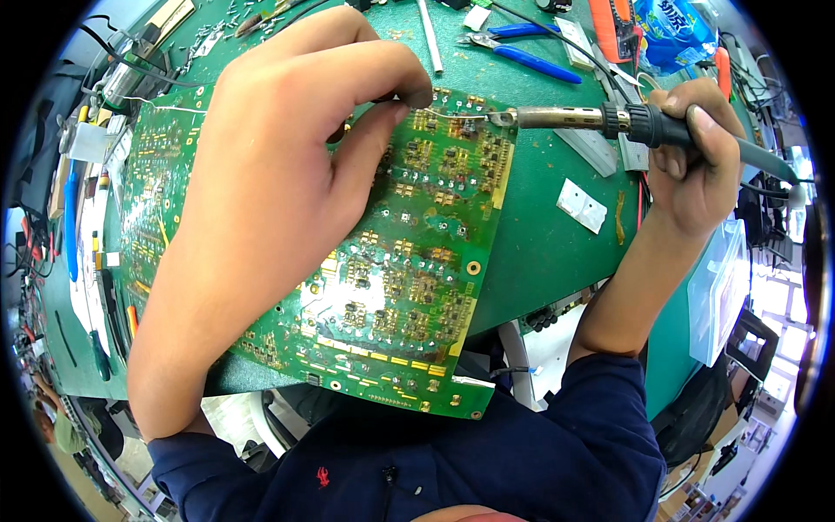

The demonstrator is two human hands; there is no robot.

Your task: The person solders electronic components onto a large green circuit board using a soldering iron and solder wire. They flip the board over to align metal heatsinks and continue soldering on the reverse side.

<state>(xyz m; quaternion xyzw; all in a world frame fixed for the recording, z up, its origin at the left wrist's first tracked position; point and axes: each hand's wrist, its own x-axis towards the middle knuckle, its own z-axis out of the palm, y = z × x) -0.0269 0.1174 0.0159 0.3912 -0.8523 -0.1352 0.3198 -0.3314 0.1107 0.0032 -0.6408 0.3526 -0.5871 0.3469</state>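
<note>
A large green circuit board (pixel 417 331) lies across the table's front edge, crowded with small components and pads. My left hand (pixel 270 165) arches over it, thumb and forefinger pinching a thin solder wire (pixel 448 115) that runs rightward to the board's upper right. My right hand (pixel 700 152) grips a soldering iron (pixel 574 117) by its black handle, with its metal end over that same upper right area, at the wire's far end. Whether the tip touches the board is too small to tell. My left hand hides much of the board's middle.
Blue-handled pliers and cutters (pixel 531 65), a blue packet (pixel 661 35) and white pieces (pixel 581 206) lie on the green mat (pixel 548 244). A clear plastic box (pixel 718 287) is at the right; tools (pixel 71 226) and cables line the left. Another person (pixel 61 426) is at the far left.
</note>
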